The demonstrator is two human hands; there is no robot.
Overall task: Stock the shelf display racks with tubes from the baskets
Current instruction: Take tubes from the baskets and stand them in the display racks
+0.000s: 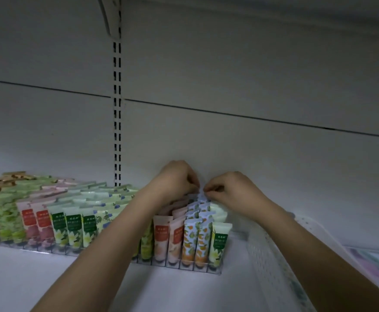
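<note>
Far back on the shelf [184, 287], we see the left hand [176, 176] and right hand [231, 189] both pinching the top of an orange-patterned tube [200, 197] standing rearmost in its rack [179, 265] row.

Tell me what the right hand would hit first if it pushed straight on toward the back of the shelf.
Probably the white back panel. The right hand pinches the top of a tube at the back of the orange-patterned row, and nothing shows between it and the panel, though depth there is hard to judge.
</note>
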